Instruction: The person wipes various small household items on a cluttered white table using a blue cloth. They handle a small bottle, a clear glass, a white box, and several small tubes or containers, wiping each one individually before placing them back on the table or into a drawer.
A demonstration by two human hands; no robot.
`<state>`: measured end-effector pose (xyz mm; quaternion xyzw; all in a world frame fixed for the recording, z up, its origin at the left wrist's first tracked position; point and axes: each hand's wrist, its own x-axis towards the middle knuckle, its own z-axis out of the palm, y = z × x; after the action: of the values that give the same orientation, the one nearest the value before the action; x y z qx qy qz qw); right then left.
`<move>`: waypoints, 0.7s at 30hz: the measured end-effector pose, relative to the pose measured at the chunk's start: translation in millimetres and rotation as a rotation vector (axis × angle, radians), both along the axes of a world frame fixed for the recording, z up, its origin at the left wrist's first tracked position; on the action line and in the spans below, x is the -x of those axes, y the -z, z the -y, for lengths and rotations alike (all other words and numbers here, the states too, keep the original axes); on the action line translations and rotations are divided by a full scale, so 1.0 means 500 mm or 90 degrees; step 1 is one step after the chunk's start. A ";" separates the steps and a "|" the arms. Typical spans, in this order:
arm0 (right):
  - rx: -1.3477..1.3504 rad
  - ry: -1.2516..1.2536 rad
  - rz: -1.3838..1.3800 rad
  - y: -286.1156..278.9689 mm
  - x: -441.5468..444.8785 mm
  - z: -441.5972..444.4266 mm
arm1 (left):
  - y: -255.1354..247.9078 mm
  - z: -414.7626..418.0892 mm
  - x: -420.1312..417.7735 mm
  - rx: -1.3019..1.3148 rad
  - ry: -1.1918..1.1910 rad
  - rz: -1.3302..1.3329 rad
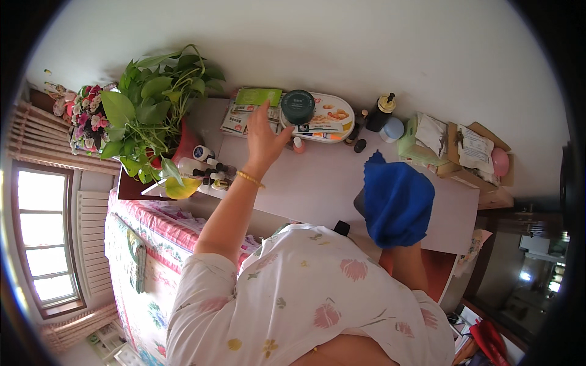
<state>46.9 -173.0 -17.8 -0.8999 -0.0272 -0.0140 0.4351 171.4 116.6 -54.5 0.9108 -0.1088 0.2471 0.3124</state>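
My left hand (265, 137), a beaded bracelet at its wrist, reaches over the desktop with thumb and fingers apart and nothing between them. Its fingertips are by a green packet (258, 97) lying on printed packs (236, 120). Just right of it, a dark green round jar (297, 106) stands on an oval white tin (336, 103), beside slim printed boxes (320, 128). A small pink bottle (298, 145) stands in front of the tin. On the right, a blue cloth (398, 201) covers my right hand, whose fingers are hidden; a dark grey object shows at the cloth's left edge.
Left are a leafy potted plant (155, 100), artificial flowers (91, 114) and several small bottles (215, 171). At the back stand a black pump bottle (381, 109) and a blue-lidded jar (392, 129). Right are a green tissue box (414, 142) and an open cardboard box (467, 176).
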 end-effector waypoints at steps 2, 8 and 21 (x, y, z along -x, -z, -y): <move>-0.491 0.047 -0.034 0.021 0.014 0.003 | 0.013 -0.002 -0.028 -0.023 0.026 -0.010; -0.983 0.129 -0.155 0.038 0.022 -0.001 | 0.023 0.015 -0.092 -0.037 0.067 -0.118; -1.061 0.043 -0.102 -0.009 -0.012 -0.014 | -0.085 0.068 -0.033 0.176 0.300 -0.111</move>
<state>52.8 -166.0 -13.4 -0.2821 0.0497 0.0213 0.9578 187.7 82.8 -12.0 0.8273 -0.2551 0.1007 0.4903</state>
